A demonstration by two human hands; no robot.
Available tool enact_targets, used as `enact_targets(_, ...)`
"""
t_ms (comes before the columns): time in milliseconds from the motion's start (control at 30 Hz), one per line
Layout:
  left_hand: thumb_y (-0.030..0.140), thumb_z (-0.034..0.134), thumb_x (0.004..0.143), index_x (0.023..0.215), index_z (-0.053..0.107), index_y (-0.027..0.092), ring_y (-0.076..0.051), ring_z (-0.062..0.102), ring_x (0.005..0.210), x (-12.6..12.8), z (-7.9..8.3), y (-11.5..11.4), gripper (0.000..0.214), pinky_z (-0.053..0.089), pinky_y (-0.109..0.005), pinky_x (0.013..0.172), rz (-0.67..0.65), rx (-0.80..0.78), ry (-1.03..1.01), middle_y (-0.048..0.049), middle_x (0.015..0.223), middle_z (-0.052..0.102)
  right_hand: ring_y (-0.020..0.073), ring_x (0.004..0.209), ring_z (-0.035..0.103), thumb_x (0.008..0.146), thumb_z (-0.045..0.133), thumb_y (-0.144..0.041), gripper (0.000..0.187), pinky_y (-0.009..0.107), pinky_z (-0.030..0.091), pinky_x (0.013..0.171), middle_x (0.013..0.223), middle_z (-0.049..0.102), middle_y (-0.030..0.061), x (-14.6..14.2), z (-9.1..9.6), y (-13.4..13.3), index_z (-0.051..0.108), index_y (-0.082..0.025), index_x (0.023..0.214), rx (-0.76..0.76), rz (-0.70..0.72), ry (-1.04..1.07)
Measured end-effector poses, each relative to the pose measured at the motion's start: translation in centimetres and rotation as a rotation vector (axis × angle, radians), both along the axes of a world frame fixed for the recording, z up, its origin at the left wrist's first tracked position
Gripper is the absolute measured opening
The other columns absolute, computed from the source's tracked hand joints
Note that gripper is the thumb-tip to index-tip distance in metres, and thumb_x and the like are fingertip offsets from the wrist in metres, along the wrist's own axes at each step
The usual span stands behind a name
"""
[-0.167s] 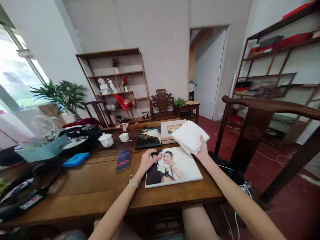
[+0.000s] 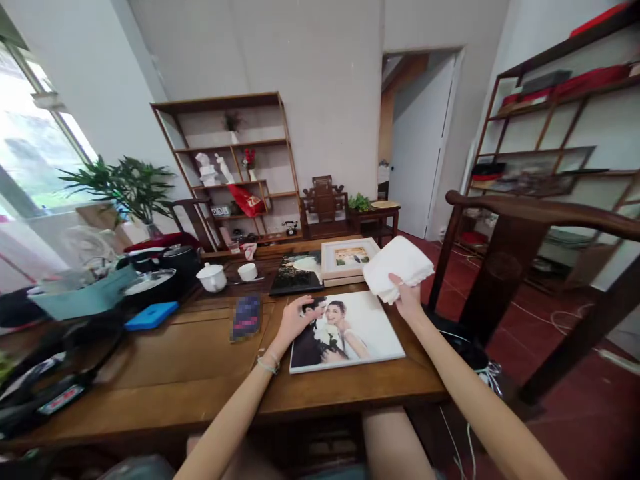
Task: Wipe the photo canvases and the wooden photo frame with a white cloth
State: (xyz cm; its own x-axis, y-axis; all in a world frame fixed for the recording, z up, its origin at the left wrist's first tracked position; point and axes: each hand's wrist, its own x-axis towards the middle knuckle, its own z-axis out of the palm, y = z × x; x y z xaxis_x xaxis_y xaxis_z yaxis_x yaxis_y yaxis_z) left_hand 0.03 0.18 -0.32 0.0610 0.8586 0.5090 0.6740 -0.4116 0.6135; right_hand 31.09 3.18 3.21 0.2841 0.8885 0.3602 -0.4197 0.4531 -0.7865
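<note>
On the table in front of me lies a wedding photo panel [image 2: 375,327], flat, showing a couple in dark and white clothes. My left hand [image 2: 295,320] rests at its upper left corner, fingers curved and thumb apart, touching the panel. My right hand [image 2: 407,300] grips a folded white cloth [image 2: 397,263], raised over the panel's upper right corner. The thumb lies across the cloth's near face; the other fingers are partly hidden behind it. Just beyond the panel are a pale-framed picture [image 2: 347,273], partly covered by the cloth, and a dark photo panel [image 2: 293,277].
Left on the wooden table [image 2: 190,373] are a phone-like item [image 2: 245,319], blurred out, a blue box [image 2: 151,316], a white lidded pot [image 2: 211,277], a white cup [image 2: 247,271] and a teal basket [image 2: 85,293]. A dark wooden chair [image 2: 505,267] stands close on the right.
My right hand has moved the white cloth to the right, away from the pale-framed picture, uncovering more of it. My left hand stays at the panel's corner.
</note>
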Motion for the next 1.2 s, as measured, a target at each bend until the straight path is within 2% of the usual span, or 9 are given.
enact_targets(67, 0.043, 0.074, 0.070, 0.094, 0.073, 0.016, -0.028, 0.066, 0.108, 0.0, -0.1, 0.0, 0.036, 0.051, -0.040, 0.094, 0.006, -0.010, 0.001, -0.0127, 0.112, 0.071, 0.0284, 0.113, 0.057, 0.066, 0.067, -0.023, 0.040, 0.047, 0.041, 0.102, 0.110, 0.069, 0.0067, 0.3, 0.5, -1.2, 0.065, -0.021, 0.106, 0.024, -0.015, -0.227)
enact_targets(200, 0.044, 0.074, 0.070, 0.096, 0.073, 0.016, -0.028, 0.065, 0.109, 0.0, 0.2, -0.1, 0.038, 0.050, -0.040, 0.096, 0.011, -0.014, 0.012, -0.0134, 0.115, 0.070, 0.0309, 0.113, 0.054, 0.063, 0.058, -0.009, 0.045, 0.048, 0.035, 0.102, 0.112, 0.067, 0.0085, -0.8, 1.2, -3.2, 0.069, -0.023, 0.105, 0.141, -0.008, -1.184)
enact_targets(267, 0.042, 0.072, 0.073, 0.096, 0.073, 0.016, -0.028, 0.065, 0.109, 0.0, 0.3, -0.2, 0.035, 0.050, -0.041, 0.096, 0.014, -0.007, 0.021, -0.0130, 0.115, 0.070, 0.0328, 0.112, 0.052, 0.064, 0.058, -0.010, 0.052, 0.051, 0.034, 0.100, 0.110, 0.066, 0.0103, -2.0, 1.2, -3.7, 0.067, -0.022, 0.113, 0.165, -0.021, -1.463)
enact_targets(500, 0.035, 0.068, 0.076, 0.098, 0.073, 0.016, -0.027, 0.065, 0.109, 0.1, 0.5, -0.4, 0.030, 0.050, -0.041, 0.096, 0.012, 0.000, 0.035, -0.0125, 0.116, 0.069, 0.0336, 0.135, 0.028, 0.076, 0.056, -0.023, 0.050, 0.049, 0.016, 0.111, 0.143, 0.045, 0.0150, -4.6, 0.3, -2.7, 0.059, -0.014, 0.124, 0.124, -0.081, -1.675)
enact_targets(700, 0.033, 0.065, 0.078, 0.101, 0.072, 0.015, -0.027, 0.065, 0.109, 0.1, 0.4, -0.3, 0.031, 0.050, -0.041, 0.097, 0.007, -0.009, 0.033, -0.0123, 0.115, 0.070, 0.0324, 0.137, 0.029, 0.084, 0.047, -0.032, 0.054, 0.052, 0.015, 0.112, 0.142, 0.047, 0.0147, -4.5, -0.5, -2.5, 0.050, -0.012, 0.135, 0.136, -0.047, -1.716)
enact_targets(833, 0.030, 0.063, 0.078, 0.101, 0.072, 0.014, -0.027, 0.065, 0.110, 0.0, 0.0, 0.0, 0.029, 0.049, -0.041, 0.099, 0.005, 0.000, 0.033, -0.0131, 0.116, 0.069, 0.0321, 0.138, 0.029, 0.077, 0.054, -0.032, 0.055, 0.052, 0.014, 0.113, 0.142, 0.048, 0.0124, -4.5, -0.8, -5.7, 0.056, -0.018, 0.130, 0.250, 0.044, -1.734)
enact_targets(1033, 0.033, 0.063, 0.079, 0.102, 0.072, 0.014, -0.026, 0.064, 0.112, -0.1, -0.5, 0.4, 0.031, 0.048, -0.041, 0.100, -0.017, 0.006, 0.029, -0.0135, 0.118, 0.068, 0.0319, 0.143, 0.014, 0.062, 0.060, -0.022, 0.075, 0.056, 0.004, 0.114, 0.152, 0.034, 0.0098, -4.1, -2.0, -12.3, 0.048, -0.021, 0.136, 0.630, 0.314, -1.713)
enact_targets(1133, 0.036, 0.063, 0.080, 0.102, 0.073, 0.016, -0.025, 0.064, 0.112, -0.2, -0.5, 0.3, 0.032, 0.048, -0.041, 0.100, -0.035, 0.000, 0.035, -0.0124, 0.119, 0.068, 0.0288, 0.142, 0.019, 0.064, 0.056, -0.020, 0.070, 0.053, 0.008, 0.115, 0.149, 0.039, 0.0087, -3.4, -1.7, -11.3, 0.051, -0.022, 0.134, 0.616, 0.348, -1.658)
enact_targets(1200, 0.037, 0.063, 0.080, 0.101, 0.073, 0.016, -0.025, 0.064, 0.112, -0.2, -0.4, 0.3, 0.031, 0.048, -0.042, 0.100, -0.041, -0.001, 0.041, -0.0126, 0.118, 0.068, 0.0272, 0.140, 0.027, 0.068, 0.054, -0.022, 0.066, 0.050, 0.013, 0.115, 0.145, 0.045, 0.0092, -3.0, -1.2, -8.8, 0.051, -0.021, 0.133, 0.474, 0.270, -1.639)
